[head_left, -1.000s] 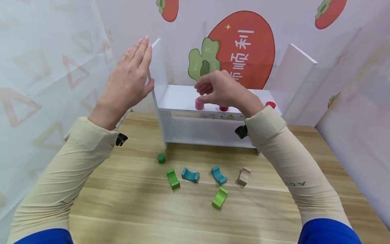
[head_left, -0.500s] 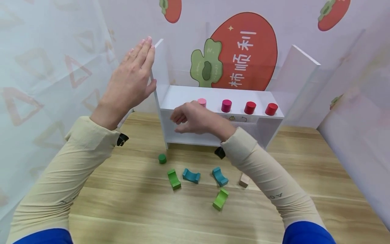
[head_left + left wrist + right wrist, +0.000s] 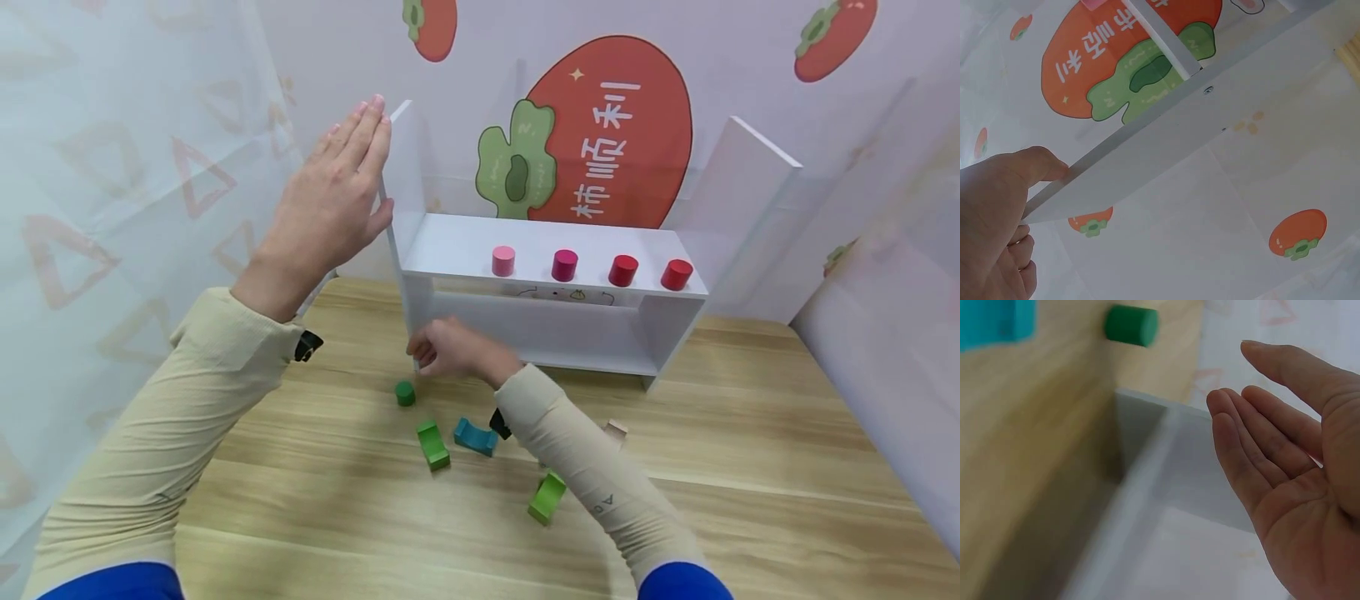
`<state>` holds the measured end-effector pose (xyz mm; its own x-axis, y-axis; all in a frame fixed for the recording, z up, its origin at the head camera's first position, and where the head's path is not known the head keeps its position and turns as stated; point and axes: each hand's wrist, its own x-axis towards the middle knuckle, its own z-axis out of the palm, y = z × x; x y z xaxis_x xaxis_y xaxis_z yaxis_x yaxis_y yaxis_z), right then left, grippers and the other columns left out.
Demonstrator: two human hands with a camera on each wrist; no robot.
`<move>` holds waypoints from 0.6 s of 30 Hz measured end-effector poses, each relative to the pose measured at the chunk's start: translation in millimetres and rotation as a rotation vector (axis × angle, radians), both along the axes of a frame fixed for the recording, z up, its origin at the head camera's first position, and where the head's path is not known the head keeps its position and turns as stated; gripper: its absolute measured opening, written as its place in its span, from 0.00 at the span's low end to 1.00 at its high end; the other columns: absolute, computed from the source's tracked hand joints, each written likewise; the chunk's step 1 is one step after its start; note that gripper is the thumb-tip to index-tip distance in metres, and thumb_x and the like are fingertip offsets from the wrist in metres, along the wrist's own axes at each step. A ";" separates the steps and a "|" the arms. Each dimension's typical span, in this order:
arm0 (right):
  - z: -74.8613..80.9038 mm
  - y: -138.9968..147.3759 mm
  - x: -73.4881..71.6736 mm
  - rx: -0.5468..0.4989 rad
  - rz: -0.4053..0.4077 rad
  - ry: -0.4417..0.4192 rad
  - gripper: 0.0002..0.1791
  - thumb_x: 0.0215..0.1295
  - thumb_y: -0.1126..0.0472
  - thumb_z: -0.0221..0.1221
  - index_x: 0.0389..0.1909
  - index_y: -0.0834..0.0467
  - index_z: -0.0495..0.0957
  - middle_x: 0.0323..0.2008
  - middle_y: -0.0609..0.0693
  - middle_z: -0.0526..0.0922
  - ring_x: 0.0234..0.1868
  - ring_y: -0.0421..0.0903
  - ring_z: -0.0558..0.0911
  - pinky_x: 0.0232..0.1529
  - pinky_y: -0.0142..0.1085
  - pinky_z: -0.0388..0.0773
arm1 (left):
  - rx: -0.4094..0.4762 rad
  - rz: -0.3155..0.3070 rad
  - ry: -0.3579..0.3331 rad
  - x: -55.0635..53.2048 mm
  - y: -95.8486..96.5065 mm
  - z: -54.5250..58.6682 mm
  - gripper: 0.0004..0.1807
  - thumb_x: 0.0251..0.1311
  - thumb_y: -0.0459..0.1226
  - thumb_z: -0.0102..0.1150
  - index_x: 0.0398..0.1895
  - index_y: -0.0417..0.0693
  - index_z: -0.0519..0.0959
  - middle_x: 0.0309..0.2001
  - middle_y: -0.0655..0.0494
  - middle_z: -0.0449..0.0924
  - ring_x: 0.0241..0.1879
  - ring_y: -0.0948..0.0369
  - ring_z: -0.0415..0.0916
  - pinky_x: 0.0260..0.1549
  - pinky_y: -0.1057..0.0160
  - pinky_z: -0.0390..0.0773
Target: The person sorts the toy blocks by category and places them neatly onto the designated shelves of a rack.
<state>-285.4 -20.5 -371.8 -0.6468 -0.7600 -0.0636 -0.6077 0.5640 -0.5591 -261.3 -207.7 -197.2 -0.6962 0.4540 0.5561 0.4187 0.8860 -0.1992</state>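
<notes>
Your left hand [image 3: 322, 200] has the left upright of the white flat-board shelf unit [image 3: 450, 237], thumb on its front edge, fingers along the outer face; your left wrist view shows the board between thumb and fingers. Your right hand [image 3: 450, 346] is holding nothing: fingers loosely bent, wide gap to the thumb. It's low by the shelf unit's front left corner, near the dark green solid cylinder [image 3: 405, 393] but not touching it. That cylinder is upright on the wood-grain worktop [image 3: 337, 483], just off that same corner, toward the worktop's left edge.

Shelf unit stands toward the worktop's far edge. Four upright cylinders line its upper board's front edge, spaced apart. From your left: light pink cylinder [image 3: 503, 261], magenta cylinder [image 3: 565, 265], red cylinder [image 3: 623, 270], then a second red cylinder [image 3: 677, 275] by the front right corner.

Nearer the worktop's front edge than the shelf unit: green block with a scooped face [image 3: 433, 445], blue scooped block [image 3: 476, 437] just right of it, lime-green scooped block [image 3: 547, 498] nearest that edge, and pale tan block [image 3: 616, 430] farthest right, partly behind your right forearm.
</notes>
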 end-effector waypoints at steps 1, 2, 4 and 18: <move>-6.9 -1.4 0.2 -0.006 -0.011 -0.013 0.19 0.68 0.65 0.69 0.58 0.65 0.85 0.53 0.56 0.90 0.53 0.47 0.89 0.57 0.34 0.86 | 0.002 -0.002 0.001 0.3 -0.3 -0.2 0.44 0.71 0.37 0.57 0.83 0.31 0.48 0.87 0.42 0.42 0.86 0.45 0.45 0.85 0.46 0.50; -13.7 -2.6 0.4 -0.012 -0.018 -0.027 0.19 0.67 0.65 0.70 0.58 0.65 0.84 0.53 0.56 0.90 0.53 0.47 0.89 0.57 0.33 0.86 | 0.004 -0.004 0.003 0.6 -0.5 -0.4 0.44 0.71 0.36 0.57 0.83 0.31 0.49 0.87 0.41 0.43 0.86 0.45 0.45 0.85 0.46 0.50; -26.2 -4.8 0.6 -0.022 -0.034 -0.053 0.20 0.66 0.64 0.71 0.58 0.65 0.85 0.53 0.55 0.90 0.53 0.46 0.89 0.55 0.31 0.86 | 0.006 -0.006 0.007 1.1 -0.9 -0.7 0.44 0.71 0.36 0.57 0.83 0.31 0.49 0.87 0.41 0.43 0.86 0.45 0.46 0.85 0.46 0.51; -68.9 -27.0 -4.6 0.016 -0.082 -0.101 0.12 0.63 0.65 0.73 0.48 0.57 0.88 0.44 0.48 0.91 0.46 0.39 0.87 0.51 0.28 0.83 | -0.002 0.012 -0.002 2.6 2.9 0.8 0.44 0.71 0.36 0.58 0.83 0.31 0.49 0.86 0.40 0.44 0.86 0.45 0.47 0.85 0.45 0.51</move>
